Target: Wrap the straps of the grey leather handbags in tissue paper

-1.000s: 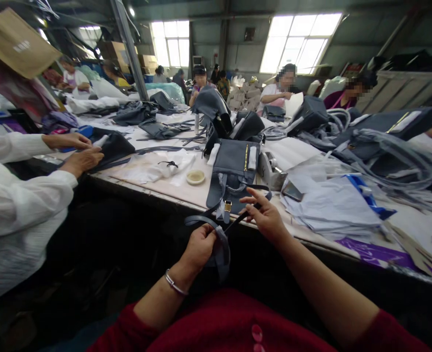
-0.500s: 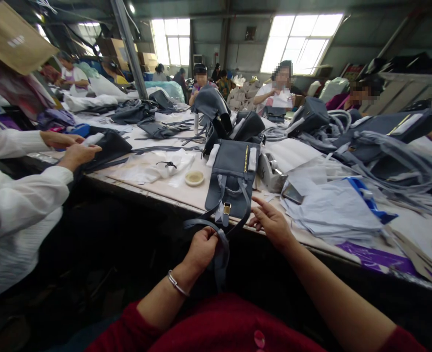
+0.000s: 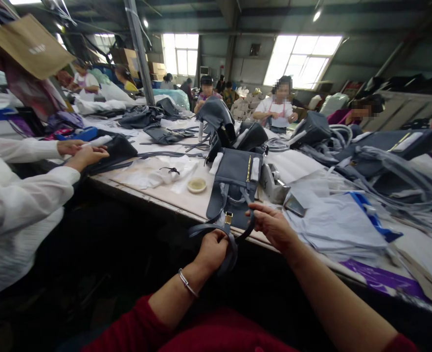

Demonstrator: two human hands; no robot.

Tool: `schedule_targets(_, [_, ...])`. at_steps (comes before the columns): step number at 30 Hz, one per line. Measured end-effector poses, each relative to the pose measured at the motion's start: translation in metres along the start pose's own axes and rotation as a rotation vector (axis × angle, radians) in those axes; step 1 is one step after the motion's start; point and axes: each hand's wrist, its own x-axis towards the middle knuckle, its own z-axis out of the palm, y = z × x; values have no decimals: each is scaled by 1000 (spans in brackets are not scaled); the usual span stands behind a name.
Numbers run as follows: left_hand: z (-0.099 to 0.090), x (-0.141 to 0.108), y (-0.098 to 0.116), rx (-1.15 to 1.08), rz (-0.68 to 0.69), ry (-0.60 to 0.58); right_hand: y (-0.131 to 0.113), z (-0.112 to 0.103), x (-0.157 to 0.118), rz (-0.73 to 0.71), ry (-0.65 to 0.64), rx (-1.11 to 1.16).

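A dark grey-blue leather backpack (image 3: 234,168) lies on the table edge in front of me, with a gold zipper, white wrapping at its sides and a gold buckle (image 3: 228,218) on its lower end. Just past the edge, my left hand (image 3: 213,250) pinches the backpack's straps (image 3: 231,252), which hang in a loop below it. My right hand (image 3: 272,224) is at the bag's lower right, its thumb and fingers closed on the strap there. The strap's far ends are partly hidden by my hands.
Right of the bag stand a metal tape dispenser (image 3: 273,183), a phone (image 3: 294,205) and white paper sheets (image 3: 340,230). A small round dish (image 3: 196,185) lies to its left. A co-worker in a white sleeve (image 3: 28,190) works at far left. More bags (image 3: 216,117) are piled behind.
My right hand has closed on the strap at the bag's right side, where its fingers were apart before. My left hand still grips the straps. The view has tilted up slightly.
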Motion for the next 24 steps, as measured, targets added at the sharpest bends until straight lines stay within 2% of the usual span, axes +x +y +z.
schedule_targets(2, [2, 2, 3, -14, 12, -16, 5, 3, 0, -59, 29, -225])
schedule_targets(5, [3, 5, 10, -49, 33, -44, 23, 7, -8, -154, 1, -578])
schedule_targets(8, [-1, 5, 10, -60, 33, -42, 35, 2, -16, -215, -27, -792])
schedule_targets(13, [-3, -3, 3, -2, 3, -29, 21, -4, -14, -297, 8, -855])
schedule_targets(17, [0, 0, 9, -37, 64, -35, 13, 14, -13, -470, 1, -987])
schedule_targets(19, [0, 2, 15, -60, 89, -20, 14, 20, -11, -505, 17, -1003])
schedule_targets(24, [-1, -3, 31, -162, 16, -46, 5, 20, 7, -594, 266, -915])
